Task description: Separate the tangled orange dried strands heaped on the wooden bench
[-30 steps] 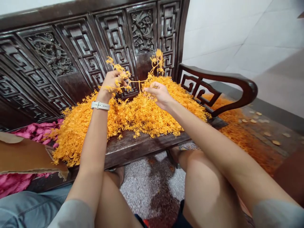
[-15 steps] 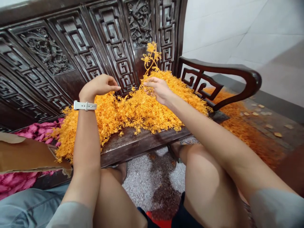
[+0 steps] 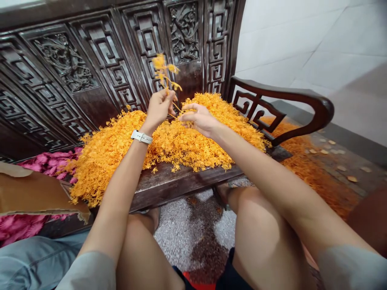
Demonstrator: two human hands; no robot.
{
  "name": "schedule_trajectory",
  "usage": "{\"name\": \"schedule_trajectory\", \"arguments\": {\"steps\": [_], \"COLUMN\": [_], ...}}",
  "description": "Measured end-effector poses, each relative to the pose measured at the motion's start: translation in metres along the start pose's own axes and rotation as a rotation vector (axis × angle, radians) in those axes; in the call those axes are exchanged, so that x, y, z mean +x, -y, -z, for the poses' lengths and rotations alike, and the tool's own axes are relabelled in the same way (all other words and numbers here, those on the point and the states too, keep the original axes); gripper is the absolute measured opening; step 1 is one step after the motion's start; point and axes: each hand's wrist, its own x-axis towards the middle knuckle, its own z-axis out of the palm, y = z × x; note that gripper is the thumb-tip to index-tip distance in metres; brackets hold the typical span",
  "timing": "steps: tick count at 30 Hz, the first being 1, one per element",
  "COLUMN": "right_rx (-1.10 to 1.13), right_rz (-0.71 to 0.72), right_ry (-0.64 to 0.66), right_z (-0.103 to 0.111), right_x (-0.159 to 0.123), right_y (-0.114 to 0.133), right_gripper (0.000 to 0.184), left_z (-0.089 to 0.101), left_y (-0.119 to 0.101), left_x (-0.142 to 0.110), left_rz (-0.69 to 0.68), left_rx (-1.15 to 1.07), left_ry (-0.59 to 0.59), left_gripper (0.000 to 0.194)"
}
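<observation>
Swung inward since the earlier frame, the left hand (image 3: 159,105) now pinches the stem of a yellow sprig (image 3: 165,76), whose blurred top has shifted leftward. Nearby but apart from it, the right hand (image 3: 202,121) curls its fingers around the stem's lower end; how firmly they close, I cannot tell. Both hands are above the yellow pile (image 3: 193,147) on the dark wooden bench (image 3: 172,177), with the sprig rising in front of the carved backrest (image 3: 189,78). Gripping the stem lightly, clear of the thin blossoms, would probably keep them from bending or tearing.
</observation>
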Motion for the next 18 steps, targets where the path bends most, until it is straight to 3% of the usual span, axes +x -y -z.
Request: {"name": "schedule_trajectory", "arguments": {"steps": [5, 11, 15, 18], "right_rx": [-0.038, -0.022, -0.065, -0.217], "right_rz": [0.048, 0.014, -0.069, -0.177], "right_ry": [-0.064, -0.152, -0.032, 0.181], "right_z": [0.011, 0.013, 0.003, -0.006], "right_x": [0.006, 0.011, 0.011, 0.001], "right_y": [0.0, 0.003, -0.003, -0.022], "right_gripper": [0.031, 0.031, 0.029, 0.02], "left_z": [0.017, 0.006, 0.01, 0.038], "left_y": [0.008, 0.015, 0.02, 0.033], "left_x": [0.001, -0.001, -0.004, -0.002], "left_rz": [0.024, 0.0, -0.065, -0.03], "left_rx": [-0.003, 0.196, 0.388, 0.419], "left_ry": [-0.088, -0.214, -0.262, -0.398], "left_gripper": [0.056, 0.033, 0.018, 0.017]}}
